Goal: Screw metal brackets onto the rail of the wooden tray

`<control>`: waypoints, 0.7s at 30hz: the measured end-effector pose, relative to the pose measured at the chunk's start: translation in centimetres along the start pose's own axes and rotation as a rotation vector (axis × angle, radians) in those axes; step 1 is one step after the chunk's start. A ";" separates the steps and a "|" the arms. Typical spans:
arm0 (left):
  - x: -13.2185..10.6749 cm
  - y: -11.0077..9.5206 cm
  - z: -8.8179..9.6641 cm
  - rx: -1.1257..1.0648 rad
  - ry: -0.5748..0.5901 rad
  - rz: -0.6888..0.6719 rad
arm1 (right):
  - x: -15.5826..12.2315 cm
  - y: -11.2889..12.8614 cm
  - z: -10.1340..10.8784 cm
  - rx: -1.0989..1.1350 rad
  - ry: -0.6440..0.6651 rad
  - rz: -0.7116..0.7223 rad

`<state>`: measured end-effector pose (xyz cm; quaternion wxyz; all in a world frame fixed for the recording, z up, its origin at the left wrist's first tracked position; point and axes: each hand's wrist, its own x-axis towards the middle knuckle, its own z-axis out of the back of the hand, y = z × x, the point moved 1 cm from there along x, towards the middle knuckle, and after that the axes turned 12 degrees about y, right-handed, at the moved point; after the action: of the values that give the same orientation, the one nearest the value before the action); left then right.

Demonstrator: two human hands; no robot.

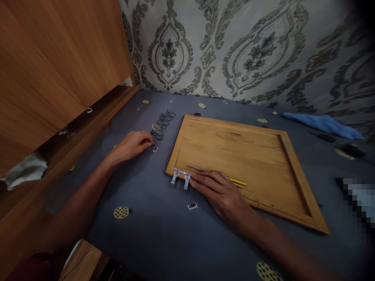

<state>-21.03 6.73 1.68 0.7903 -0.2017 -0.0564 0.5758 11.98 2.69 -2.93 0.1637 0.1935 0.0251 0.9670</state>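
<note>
My left hand point(133, 146) is pinched closed at the near end of a row of dark metal rings point(164, 121) on the blue cloth. Its fingertips are on the nearest ring point(154, 142). A wooden panel with a raised frame point(211, 144) lies flat to the right. Across its near edge my right hand point(225, 193) rests with fingers stretched out. Those fingertips touch two silver T-shaped metal pieces point(181, 174) at the panel's near left corner. Under the right hand a slim tool with a thin metal shaft point(194, 168) and yellow-and-black handle point(238, 182) is partly hidden.
A wooden cabinet point(58, 58) with a ledge stands on the left, with white cloth point(26, 170) below its door. Behind is a patterned wall point(211, 47). At the right lie a blue cloth point(325, 124), a dark object point(351, 150) and a blurred-out device point(359, 199).
</note>
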 end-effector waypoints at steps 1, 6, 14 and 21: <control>0.0 0.0 -0.1 0.006 0.013 -0.006 | 0.0 0.0 0.0 -0.002 -0.007 0.002; 0.1 0.2 -0.1 0.025 0.095 -0.004 | 0.1 0.0 -0.1 0.004 -0.029 0.014; -0.3 0.1 0.5 0.067 0.188 0.019 | 0.1 -0.1 -0.2 0.017 -0.034 0.017; -0.7 -0.4 0.5 0.128 0.186 0.015 | -0.1 0.0 -0.5 0.021 -0.014 0.000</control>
<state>-21.04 6.13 2.36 0.7989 -0.2037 0.0557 0.5631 11.90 2.69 -3.46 0.1619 0.2018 0.0340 0.9654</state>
